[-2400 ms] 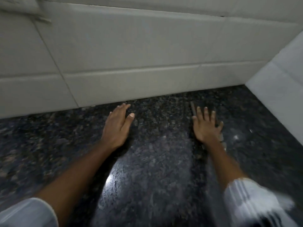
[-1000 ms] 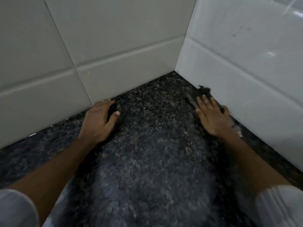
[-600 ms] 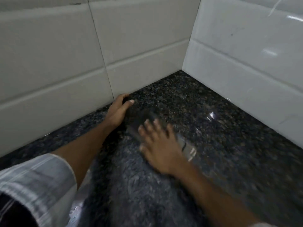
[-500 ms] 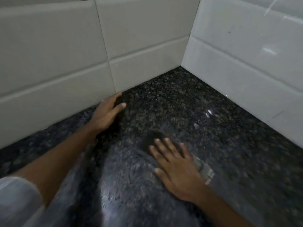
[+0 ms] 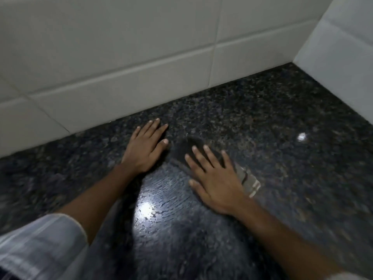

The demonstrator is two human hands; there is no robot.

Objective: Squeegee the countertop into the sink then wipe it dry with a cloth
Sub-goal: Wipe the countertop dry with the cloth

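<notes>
The dark speckled granite countertop (image 5: 282, 118) fills the lower view. My right hand (image 5: 214, 178) lies flat, fingers spread, pressing down on a dark cloth (image 5: 187, 144). The cloth shows ahead of my fingertips, and a lighter striped end sticks out by my wrist. My left hand (image 5: 145, 150) rests flat on the bare stone just left of the cloth, fingers apart, holding nothing. Thin wet streaks (image 5: 165, 190) shine under a light reflection between my forearms. No squeegee or sink is in view.
A white tiled back wall (image 5: 121, 57) meets the counter just beyond my left fingertips. A second white tiled wall (image 5: 343, 47) closes the right side, forming a corner at the upper right. A small bright glint (image 5: 302, 136) sits on the stone to the right.
My right hand has slid the cloth from the right-hand wall leftward, and it now lies close beside my left hand. The left hand has stayed flat near the back wall.
</notes>
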